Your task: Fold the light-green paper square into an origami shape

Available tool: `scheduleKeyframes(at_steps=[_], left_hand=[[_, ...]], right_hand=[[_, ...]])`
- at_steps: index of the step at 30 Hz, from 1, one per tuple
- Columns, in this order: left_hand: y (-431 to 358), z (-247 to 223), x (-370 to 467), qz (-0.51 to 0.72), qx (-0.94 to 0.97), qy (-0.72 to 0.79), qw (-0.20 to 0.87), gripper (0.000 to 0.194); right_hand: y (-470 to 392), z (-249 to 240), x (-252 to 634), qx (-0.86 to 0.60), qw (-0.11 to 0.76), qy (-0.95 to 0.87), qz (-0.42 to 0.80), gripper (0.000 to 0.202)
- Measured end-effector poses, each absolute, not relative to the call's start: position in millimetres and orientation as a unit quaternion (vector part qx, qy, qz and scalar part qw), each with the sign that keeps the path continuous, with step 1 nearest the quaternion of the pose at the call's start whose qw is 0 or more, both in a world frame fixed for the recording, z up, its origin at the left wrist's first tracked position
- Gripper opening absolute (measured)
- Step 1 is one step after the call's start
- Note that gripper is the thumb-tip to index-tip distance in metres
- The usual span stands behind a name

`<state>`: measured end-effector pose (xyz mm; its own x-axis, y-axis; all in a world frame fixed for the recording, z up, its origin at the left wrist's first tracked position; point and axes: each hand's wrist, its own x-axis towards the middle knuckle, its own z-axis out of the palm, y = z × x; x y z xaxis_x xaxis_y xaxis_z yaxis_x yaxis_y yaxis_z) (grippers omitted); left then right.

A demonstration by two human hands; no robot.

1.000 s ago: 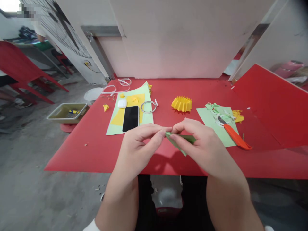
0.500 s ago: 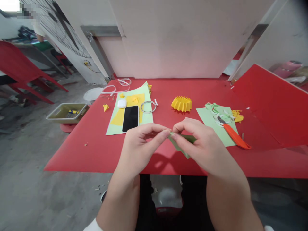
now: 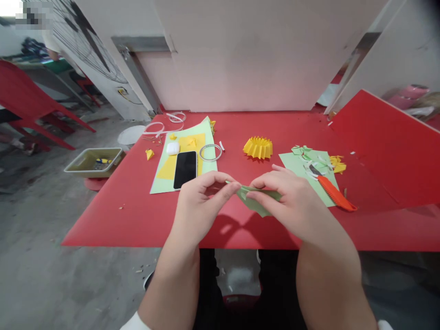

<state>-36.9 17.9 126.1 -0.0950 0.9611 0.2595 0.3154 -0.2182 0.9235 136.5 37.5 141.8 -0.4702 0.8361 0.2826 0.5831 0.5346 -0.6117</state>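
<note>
A folded piece of green paper [image 3: 256, 205] is held above the front part of the red table [image 3: 137, 215]. My left hand [image 3: 202, 201] pinches its left end between thumb and fingers. The thumb and fingers of my right hand [image 3: 287, 197] close on its upper edge, further right. The paper's lower part hangs below my right thumb. Beyond my hands stands a pleated yellow paper piece [image 3: 257, 148]. A black phone [image 3: 185, 169] lies left of them on green and yellow sheets, beside a roll of tape [image 3: 210, 153].
At the right, an orange-handled cutter [image 3: 335, 192] rests on a green sheet [image 3: 292, 165] with paper scraps. A red board [image 3: 388, 146] leans behind it. A white case [image 3: 173, 148] sits near the phone. A bin [image 3: 94, 162] and a red chair [image 3: 30, 96] are at the left.
My hands have moved slightly apart, showing more of the green paper between them. The paper has turned, with its lower part spread wider. The view has shifted slightly.
</note>
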Motion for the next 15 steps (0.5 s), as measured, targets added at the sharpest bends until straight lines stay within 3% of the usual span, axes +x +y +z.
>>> scheduleKeyframes(at_steps=[3, 9, 15], left_hand=[[19.1, 125.5, -38.1, 0.477, 0.613, 0.523, 0.351, 0.013], [19.7, 125.2, -36.3, 0.483, 0.621, 0.537, 0.305, 0.006], [20.4, 124.1, -32.5, 0.485, 0.61, 0.538, 0.322, 0.007]], right_hand=[[37.9, 140.0, 137.7, -0.429, 0.284, -0.83, 0.213, 0.017], [35.8, 138.4, 133.1, -0.436, 0.321, -0.817, 0.198, 0.015], [37.3, 137.5, 132.7, -0.442, 0.326, -0.814, 0.187, 0.016]])
